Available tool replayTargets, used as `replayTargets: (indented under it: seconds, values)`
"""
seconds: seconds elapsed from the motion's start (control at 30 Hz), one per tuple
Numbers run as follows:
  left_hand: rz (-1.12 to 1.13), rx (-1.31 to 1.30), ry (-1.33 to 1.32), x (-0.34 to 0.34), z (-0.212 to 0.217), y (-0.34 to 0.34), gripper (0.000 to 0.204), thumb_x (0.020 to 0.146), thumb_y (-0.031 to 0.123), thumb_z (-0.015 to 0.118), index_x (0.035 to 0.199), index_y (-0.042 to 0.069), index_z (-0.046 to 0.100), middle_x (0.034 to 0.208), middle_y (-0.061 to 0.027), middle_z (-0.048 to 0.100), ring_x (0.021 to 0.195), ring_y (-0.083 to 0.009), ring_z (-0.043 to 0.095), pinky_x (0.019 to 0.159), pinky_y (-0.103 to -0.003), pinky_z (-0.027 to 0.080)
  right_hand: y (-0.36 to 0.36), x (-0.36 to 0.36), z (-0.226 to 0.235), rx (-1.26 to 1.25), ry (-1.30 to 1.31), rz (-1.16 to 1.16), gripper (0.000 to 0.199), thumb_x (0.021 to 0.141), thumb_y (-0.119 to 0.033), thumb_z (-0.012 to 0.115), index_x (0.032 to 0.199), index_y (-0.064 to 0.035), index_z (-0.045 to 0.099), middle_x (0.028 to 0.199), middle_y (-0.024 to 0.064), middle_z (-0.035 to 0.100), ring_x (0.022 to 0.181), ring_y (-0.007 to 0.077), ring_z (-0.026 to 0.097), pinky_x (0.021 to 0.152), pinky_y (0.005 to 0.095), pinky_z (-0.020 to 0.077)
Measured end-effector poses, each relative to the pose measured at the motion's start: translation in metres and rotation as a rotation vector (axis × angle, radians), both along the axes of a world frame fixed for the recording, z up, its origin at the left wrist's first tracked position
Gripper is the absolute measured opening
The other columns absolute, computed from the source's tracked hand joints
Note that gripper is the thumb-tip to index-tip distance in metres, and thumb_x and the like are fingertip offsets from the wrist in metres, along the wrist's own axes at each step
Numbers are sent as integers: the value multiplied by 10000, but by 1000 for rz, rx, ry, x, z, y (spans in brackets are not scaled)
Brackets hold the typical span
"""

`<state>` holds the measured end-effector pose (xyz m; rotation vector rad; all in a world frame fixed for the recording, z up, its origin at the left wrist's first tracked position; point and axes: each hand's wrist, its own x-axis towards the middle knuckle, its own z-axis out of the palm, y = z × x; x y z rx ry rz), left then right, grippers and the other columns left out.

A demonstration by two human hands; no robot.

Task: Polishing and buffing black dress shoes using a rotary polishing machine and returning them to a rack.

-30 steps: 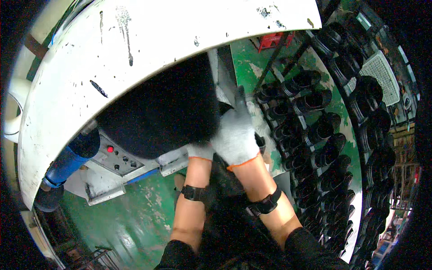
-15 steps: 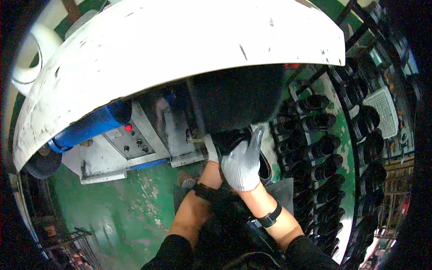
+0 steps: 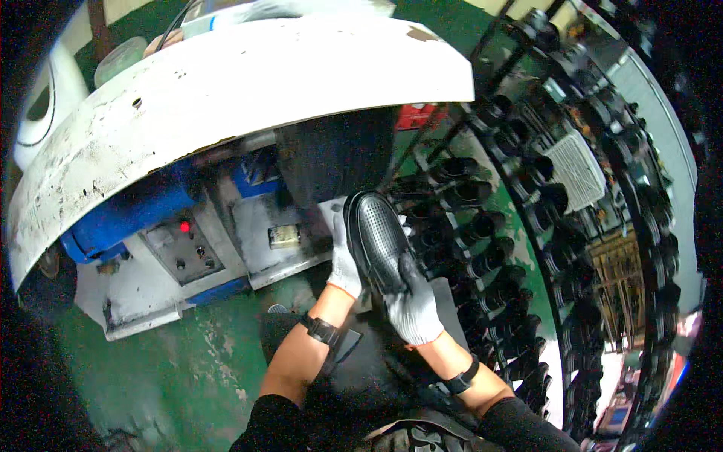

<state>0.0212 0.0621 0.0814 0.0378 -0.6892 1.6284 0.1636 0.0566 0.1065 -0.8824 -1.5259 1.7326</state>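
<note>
A black shoe (image 3: 376,230) with a perforated upper is held between my two hands, toe pointing away from me. My left hand (image 3: 346,260), in a white knit glove, grips its left side; part of its fingers is hidden behind the shoe. At the heel end, my right hand (image 3: 414,307) wears a white glove with darkened fingers and is closed on the shoe. Just beyond the toe hangs the dark brush-like wheel (image 3: 335,154) under the machine's white hood (image 3: 286,68). The shoe is apart from the wheel.
Racks of black shoes (image 3: 493,256) stand close on my right. A white plastic basket (image 3: 576,172) lies among the farther racks. On the left are a blue motor cylinder (image 3: 128,218) and a control panel with a red button (image 3: 185,227). A small yellowish block (image 3: 285,236) sits on the machine's ledge.
The shoe has come back from under the dark wheel and now shows its upper. Both hands moved with it, and my view has shifted right.
</note>
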Motion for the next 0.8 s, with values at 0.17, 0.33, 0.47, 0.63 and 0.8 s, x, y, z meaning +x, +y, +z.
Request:
replayTargets:
  seconds: [0.17,0.33,0.47,0.63,0.8]
  values:
    - [229,-489,460,30,48,-14,1006,784,841,389,1374,27,441,1282,-209,557,1138,-374,568,966,-512,493,-4,86,103,484,-518,505,521,760,-167,736,1239,-46,570,1119,161,639,1091,288,596,946,350,458]
    - [177,-480,561,111,117,8,916,828,800,372,1296,21,484,1174,-191,604,1063,-340,591,980,-499,471,-11,180,155,1402,-660,276,325,783,-303,723,990,-84,602,1101,108,608,1122,335,531,1003,575,312]
    - [189,-274,688,165,183,-7,888,879,742,365,1397,21,398,1318,-187,526,1185,-331,533,1072,-497,385,-26,239,174,1306,-262,7,226,753,-138,755,842,-72,558,1062,106,616,1052,314,556,901,426,448]
    - [-187,157,881,260,193,30,756,953,625,381,1522,153,221,1489,-167,363,1353,-344,370,1085,-545,345,-98,375,253,1165,-354,-642,147,766,-44,754,867,-36,649,958,90,653,905,236,623,802,339,505]
    - [-288,353,1259,323,195,22,771,911,605,509,1484,138,288,1336,-197,517,1154,-351,572,931,-483,507,-165,497,301,1391,-731,-1308,147,725,32,714,832,-39,642,932,85,655,890,231,621,801,321,490]
